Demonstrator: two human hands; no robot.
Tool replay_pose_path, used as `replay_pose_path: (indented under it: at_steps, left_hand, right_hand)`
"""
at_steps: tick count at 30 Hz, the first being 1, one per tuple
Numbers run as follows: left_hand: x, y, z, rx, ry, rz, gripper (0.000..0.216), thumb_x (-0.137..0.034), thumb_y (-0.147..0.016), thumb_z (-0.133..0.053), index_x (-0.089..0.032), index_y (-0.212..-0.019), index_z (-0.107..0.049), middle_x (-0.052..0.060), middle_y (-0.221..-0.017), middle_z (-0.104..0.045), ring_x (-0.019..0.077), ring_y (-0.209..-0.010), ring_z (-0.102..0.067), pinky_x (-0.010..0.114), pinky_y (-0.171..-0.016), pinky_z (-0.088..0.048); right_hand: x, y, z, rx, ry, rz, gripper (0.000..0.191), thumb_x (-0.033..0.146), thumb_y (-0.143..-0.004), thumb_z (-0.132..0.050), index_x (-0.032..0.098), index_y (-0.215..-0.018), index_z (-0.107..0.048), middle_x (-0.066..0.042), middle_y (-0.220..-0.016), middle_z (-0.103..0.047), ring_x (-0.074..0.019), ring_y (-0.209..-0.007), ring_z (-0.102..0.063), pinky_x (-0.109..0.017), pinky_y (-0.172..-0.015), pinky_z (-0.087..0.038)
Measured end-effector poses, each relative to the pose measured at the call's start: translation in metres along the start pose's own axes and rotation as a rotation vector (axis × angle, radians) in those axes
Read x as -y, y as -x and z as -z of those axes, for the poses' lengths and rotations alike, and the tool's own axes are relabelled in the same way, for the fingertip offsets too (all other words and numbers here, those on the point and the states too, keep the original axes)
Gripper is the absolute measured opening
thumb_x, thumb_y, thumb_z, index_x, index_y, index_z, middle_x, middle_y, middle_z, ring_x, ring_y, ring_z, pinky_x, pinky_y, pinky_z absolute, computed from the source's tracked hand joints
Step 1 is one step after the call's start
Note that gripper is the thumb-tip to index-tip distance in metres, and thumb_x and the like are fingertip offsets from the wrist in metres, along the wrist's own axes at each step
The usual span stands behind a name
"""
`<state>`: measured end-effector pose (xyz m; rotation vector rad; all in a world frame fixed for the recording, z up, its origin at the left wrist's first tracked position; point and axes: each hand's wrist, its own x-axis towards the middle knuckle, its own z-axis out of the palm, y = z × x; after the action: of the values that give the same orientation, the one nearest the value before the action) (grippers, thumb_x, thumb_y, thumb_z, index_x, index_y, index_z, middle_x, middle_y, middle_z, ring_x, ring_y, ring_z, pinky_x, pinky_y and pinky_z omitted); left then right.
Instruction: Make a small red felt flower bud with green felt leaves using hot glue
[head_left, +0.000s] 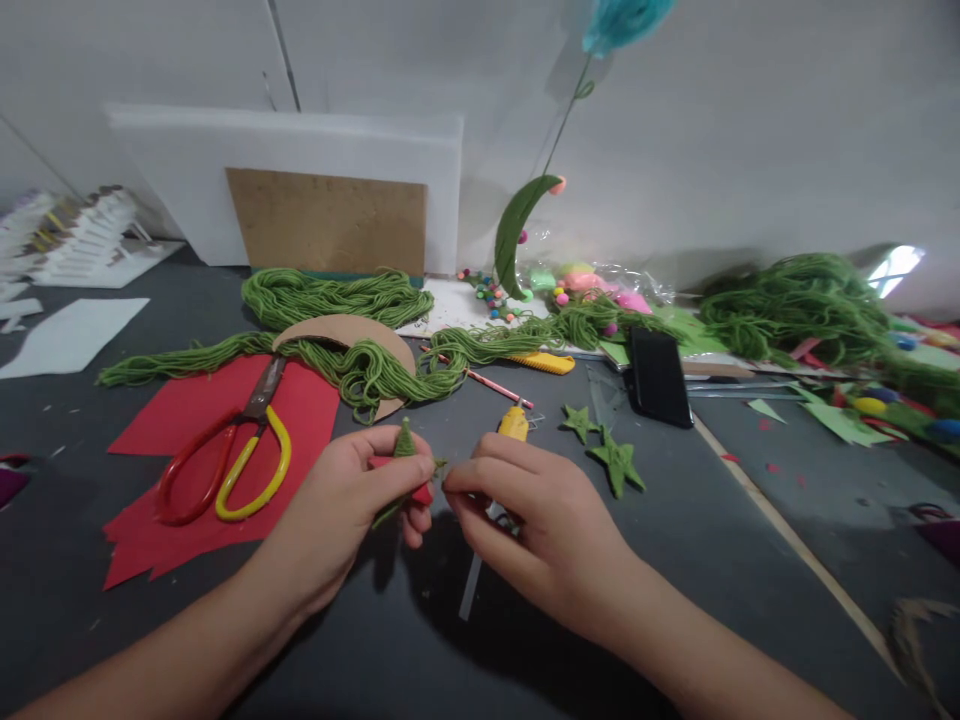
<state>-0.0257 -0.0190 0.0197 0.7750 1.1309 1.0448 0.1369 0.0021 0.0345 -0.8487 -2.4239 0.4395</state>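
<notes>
My left hand [375, 480] pinches a small star [405, 438] between thumb and fingers. The star is part red paper and part wrapped in green yarn, and my fingers cover much of it. Just to its right, my right hand [536, 515] is closed with thumb and fingertips together; whatever is in them is too small to make out. Behind and under my right hand lies a yellow glue gun [514, 422], mostly hidden, with a clear glue stick [470, 588] showing below. Two green yarn-covered stars [616, 462] lie to the right of it.
Red-and-yellow-handled scissors [255, 420] rest on red paper [307, 480] at left. Green yarn [337, 298] and a cardboard crescent [349, 330] lie behind my hands. A yellow cutter [541, 362], a pink-striped pencil [499, 388] and a black phone [660, 378] are farther back. A green crescent [517, 235] leans near the wall.
</notes>
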Motion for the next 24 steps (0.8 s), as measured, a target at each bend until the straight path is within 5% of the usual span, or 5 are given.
replay_pose_path:
  at_steps: [5,11,14,19,24]
  left_hand:
    - [0.000,-0.001,-0.001,-0.006,-0.010,-0.005,0.006,-0.020,-0.072,-0.060,-0.016,-0.070,-0.056,-0.006,-0.049,-0.052,0.0065,-0.043,-0.050,0.014,-0.041,-0.041]
    - [-0.008,0.007,-0.006,-0.145,-0.394,-0.165,0.007,-0.019,-0.069,-0.062,-0.017,-0.066,-0.056,-0.007,-0.050,-0.050,0.0058,-0.043,-0.047,0.013,-0.042,-0.038]
    - [-0.009,0.008,-0.006,-0.152,-0.437,-0.200,0.007,-0.018,-0.070,-0.062,-0.017,-0.065,-0.057,-0.007,-0.050,-0.050,0.0058,-0.045,-0.047,0.013,-0.044,-0.038]
    - [0.000,0.000,0.002,-0.009,-0.203,-0.174,0.006,-0.023,-0.075,-0.060,-0.019,-0.071,-0.056,-0.007,-0.053,-0.055,0.0074,-0.048,-0.053,0.016,-0.051,-0.044]
    - [0.003,-0.001,0.004,0.026,-0.148,-0.148,0.005,-0.021,-0.073,-0.062,-0.019,-0.071,-0.058,-0.007,-0.053,-0.055,0.0074,-0.046,-0.053,0.016,-0.046,-0.044]
  right_hand:
    - [-0.001,0.005,-0.011,-0.079,0.305,0.134,0.026,0.015,-0.087,-0.040,0.015,-0.075,-0.063,0.000,-0.057,-0.047,-0.0120,-0.050,-0.039,-0.025,-0.047,-0.025]
    - [0.003,0.006,-0.005,-0.083,0.334,0.192,0.022,0.015,-0.085,-0.044,0.015,-0.073,-0.063,0.001,-0.054,-0.048,-0.0113,-0.048,-0.037,-0.026,-0.046,-0.024]
    - [0.005,0.005,0.000,-0.046,0.161,0.099,0.019,0.017,-0.084,-0.046,0.016,-0.071,-0.060,0.002,-0.055,-0.048,-0.0097,-0.049,-0.040,-0.023,-0.048,-0.027]
    - [0.002,-0.003,0.002,0.032,-0.302,-0.287,0.013,0.008,-0.073,-0.051,0.017,-0.064,-0.053,0.001,-0.065,-0.054,-0.0102,-0.062,-0.050,-0.021,-0.059,-0.037]
    - [-0.001,-0.008,0.002,0.120,-0.920,-0.613,0.015,0.014,-0.074,-0.050,0.018,-0.088,-0.053,0.003,-0.068,-0.055,-0.0098,-0.058,-0.052,-0.022,-0.057,-0.041]
